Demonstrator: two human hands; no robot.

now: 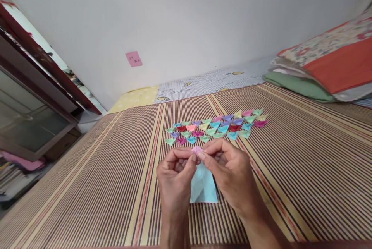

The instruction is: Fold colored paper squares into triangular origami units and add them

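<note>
- One small piece of pink paper (pixel 197 149), already creased to a peak, sits right in the grip, held up between the fingertips of both hands; its lower part is hidden by the thumbs.
- The left hand (pixel 176 171) has thumb and index finger drawn together in a pinch on the paper's left side, other fingers curled behind.
- The right hand (pixel 232 167) mirrors it, pinching the right side, its thumb tip over the front; no gap shows in either pinch.
- The step in hand looks like shaping or pressing a fold in the pink piece; the next move seems to call for light, even pressure from both thumbs, edges kept lined up, since paper this small could easily slip or crumple.
- Just below the grip, between the wrists, lies a pale blue sheet of paper (pixel 205 185), partly covered by the right hand.
- Just beyond the grip, several rows of small boat-like folded papers (pixel 235 128) stand in many colours, apart from the fingers.
- Under it all spreads a striped mat (pixel 116 187).
- Far beyond the grip, a pink note (pixel 134 59) is on the wall (pixel 188 20); well off to the right lie stacked cloths (pixel 340 67).
</note>
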